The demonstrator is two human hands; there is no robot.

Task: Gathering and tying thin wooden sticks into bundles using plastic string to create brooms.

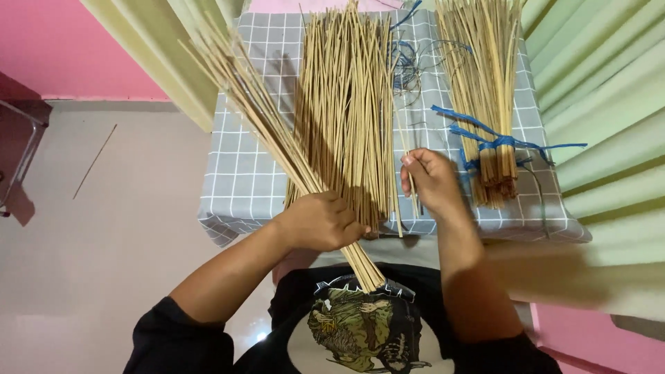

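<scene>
Bundle of thin bamboo sticks (277,131) slants from the person's lap up to the left, clenched near its lower end by the left hand (322,221). The right hand (433,181) pinches what looks like a single stick (409,173) between thumb and fingers, beside the loose stick pile (346,104) on the grey checked cloth (239,173). A blue-tied bundle (493,104) lies further right.

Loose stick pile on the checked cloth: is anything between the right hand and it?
Nothing visible does. The right hand already pinches a single stick at the right edge of the loose stick pile; the blue-tied bundle lies apart, farther right.
</scene>
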